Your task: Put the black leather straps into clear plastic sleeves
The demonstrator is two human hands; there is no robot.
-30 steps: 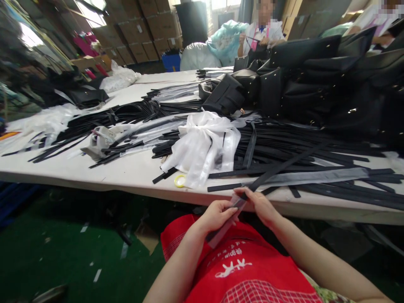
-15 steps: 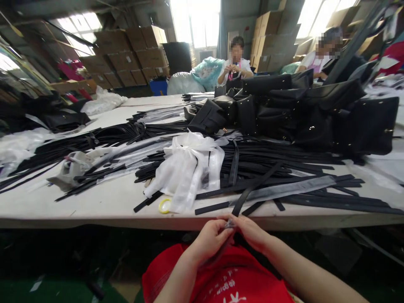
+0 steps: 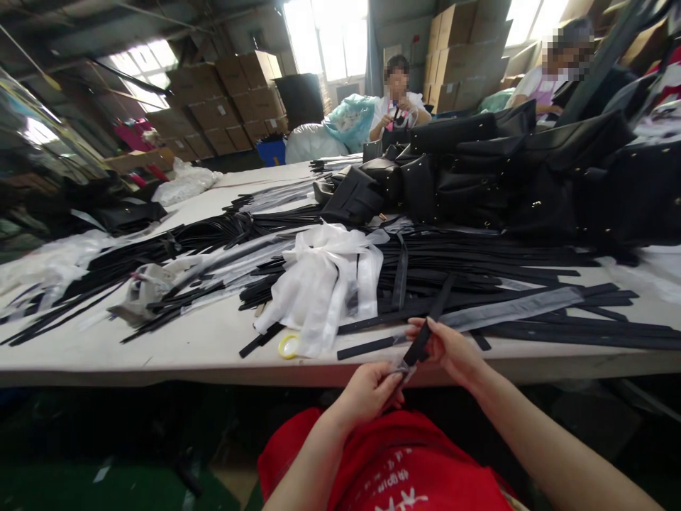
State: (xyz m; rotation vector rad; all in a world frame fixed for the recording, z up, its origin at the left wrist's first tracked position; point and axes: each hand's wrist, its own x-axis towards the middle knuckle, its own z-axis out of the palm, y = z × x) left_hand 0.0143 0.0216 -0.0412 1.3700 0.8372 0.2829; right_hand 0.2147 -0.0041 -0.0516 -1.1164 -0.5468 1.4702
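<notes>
A flat black strap [image 3: 440, 301] runs from the table edge down into my two hands. My left hand [image 3: 372, 389] is closed around its lower end, where a bit of clear plastic sleeve [image 3: 403, 367] bunches at the fingers. Farther up, my right hand [image 3: 452, 349] pinches the strap between thumb and fingers. Just beyond, many black straps [image 3: 479, 262] lie in a spread pile, one inside a clear sleeve [image 3: 521, 310]. White plastic sleeves [image 3: 313, 291] are heaped on the pile's left side, beside a yellow tape ring [image 3: 288, 345].
Black bags [image 3: 479, 177] with metal studs are piled at the back right of the table [image 3: 213, 355]. More strap bundles [image 3: 207, 231] lie leftward. Two people, one a co-worker [image 3: 399, 106] handling something, sit across the table. Cardboard boxes [image 3: 218, 106] stand behind.
My right hand has moved up and right along the strap, away from my left hand. My left hand has risen slightly with the strap's end. The view has shifted a little.
</notes>
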